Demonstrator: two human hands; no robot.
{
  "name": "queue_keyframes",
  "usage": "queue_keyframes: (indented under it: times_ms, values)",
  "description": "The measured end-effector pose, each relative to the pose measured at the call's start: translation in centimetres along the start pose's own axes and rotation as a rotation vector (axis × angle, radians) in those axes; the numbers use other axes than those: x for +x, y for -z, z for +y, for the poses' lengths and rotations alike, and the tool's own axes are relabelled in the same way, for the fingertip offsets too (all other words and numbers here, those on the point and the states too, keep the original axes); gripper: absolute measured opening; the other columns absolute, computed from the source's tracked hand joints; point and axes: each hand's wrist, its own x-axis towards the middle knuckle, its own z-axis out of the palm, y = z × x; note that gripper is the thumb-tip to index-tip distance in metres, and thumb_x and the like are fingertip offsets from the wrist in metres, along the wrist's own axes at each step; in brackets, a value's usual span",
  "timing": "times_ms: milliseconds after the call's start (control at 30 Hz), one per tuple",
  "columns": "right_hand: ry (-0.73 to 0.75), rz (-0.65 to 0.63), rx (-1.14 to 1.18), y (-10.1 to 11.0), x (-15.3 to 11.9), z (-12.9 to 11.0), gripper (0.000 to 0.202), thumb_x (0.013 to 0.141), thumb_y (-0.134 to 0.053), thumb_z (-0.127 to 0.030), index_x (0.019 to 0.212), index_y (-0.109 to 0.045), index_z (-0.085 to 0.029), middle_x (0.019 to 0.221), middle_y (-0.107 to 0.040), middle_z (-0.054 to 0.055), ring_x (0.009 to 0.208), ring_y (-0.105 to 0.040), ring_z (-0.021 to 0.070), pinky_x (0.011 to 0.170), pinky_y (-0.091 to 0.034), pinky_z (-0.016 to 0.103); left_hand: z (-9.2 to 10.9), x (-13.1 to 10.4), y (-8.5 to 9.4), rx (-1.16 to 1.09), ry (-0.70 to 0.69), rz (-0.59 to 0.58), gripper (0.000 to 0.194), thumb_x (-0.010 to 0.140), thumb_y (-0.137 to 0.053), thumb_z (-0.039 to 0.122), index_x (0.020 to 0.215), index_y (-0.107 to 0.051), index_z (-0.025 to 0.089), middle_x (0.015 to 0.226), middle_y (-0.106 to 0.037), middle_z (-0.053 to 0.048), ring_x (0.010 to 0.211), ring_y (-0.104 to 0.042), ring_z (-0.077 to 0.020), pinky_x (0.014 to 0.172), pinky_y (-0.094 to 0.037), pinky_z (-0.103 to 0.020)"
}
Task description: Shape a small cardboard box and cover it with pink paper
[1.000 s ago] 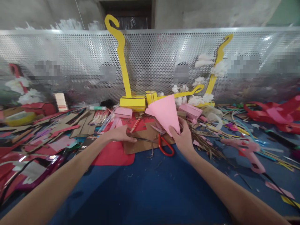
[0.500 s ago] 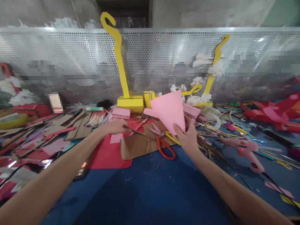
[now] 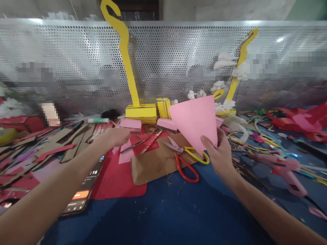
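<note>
Two hands sit apart: the right hand (image 3: 220, 154) pinches tapered pink paper (image 3: 195, 117) low, near scissors (image 3: 181, 149), probably keeping its wide top uncreased; the left hand (image 3: 117, 137), grip unclear, is beside a thin stick (image 3: 136, 144).

On the phone (image 3: 85, 185), ":16" could be read, partly covered by a forearm (image 3: 63, 175). Smaller lines were left illegible.

Person's bare left forearm (image 3: 61, 187) extended forward and inward; bare left hand (image 3: 117, 137) back-up, fingers curled. Bare right forearm (image 3: 265, 207) angled inward; bare right hand (image 3: 221, 154) gripping, thumb in front, fingers partly hidden.
</note>
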Motion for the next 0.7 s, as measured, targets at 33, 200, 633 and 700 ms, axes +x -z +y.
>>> queue_keyframes:
  times_ms: [33, 200, 633, 700]
  values:
    - [-0.006, -0.005, 0.001, 0.0, -0.1, 0.0, 0.047, 0.086, -0.073, -0.037, 0.128, -0.058, -0.022, 0.127, -0.066, 0.012, 0.112, -0.064, 0.0292, 0.098, -0.052, 0.052, 0.2, -0.3, 0.2, 0.033, 0.022, 0.016, 0.012, 0.077, -0.063, 0.013, 0.072, -0.073, 0.016, 0.079, -0.076, -0.015, 0.077, -0.072, -0.0300, 0.073, -0.049, -0.035]
    - [-0.033, -0.005, -0.028, -0.2, -0.2, 0.1, 0.050, 0.085, -0.074, -0.039, 0.129, -0.058, -0.022, 0.126, -0.067, 0.012, 0.109, -0.065, 0.0289, 0.092, -0.054, 0.050, 2.2, -1.4, 1.9, 0.127, 0.026, 0.181, 0.030, 0.088, -0.048, 0.006, 0.106, -0.072, 0.010, 0.112, -0.072, -0.026, 0.109, -0.068, -0.0392, 0.088, -0.049, -0.047]
    - [0.025, 0.106, -0.004, 0.2, 0.7, -0.4, 0.051, 0.083, -0.075, -0.036, 0.128, -0.057, -0.020, 0.128, -0.065, 0.014, 0.113, -0.065, 0.0292, 0.098, -0.053, 0.051, 19.4, 0.4, 0.4, 0.066, -0.756, 0.325, 0.053, 0.097, -0.048, 0.010, 0.150, -0.045, 0.018, 0.154, -0.053, -0.012, 0.141, -0.047, -0.0255, 0.107, -0.044, -0.041]
    - [0.046, 0.126, 0.013, 0.3, 0.9, -0.6, 0.052, 0.082, -0.076, -0.035, 0.128, -0.057, -0.019, 0.128, -0.065, 0.014, 0.114, -0.064, 0.0291, 0.098, -0.053, 0.051, 20.6, 1.7, 0.5, 0.105, -0.745, 0.234, 0.049, 0.097, -0.052, 0.013, 0.145, -0.053, 0.022, 0.149, -0.057, -0.010, 0.136, -0.053, -0.0270, 0.105, -0.046, -0.042]
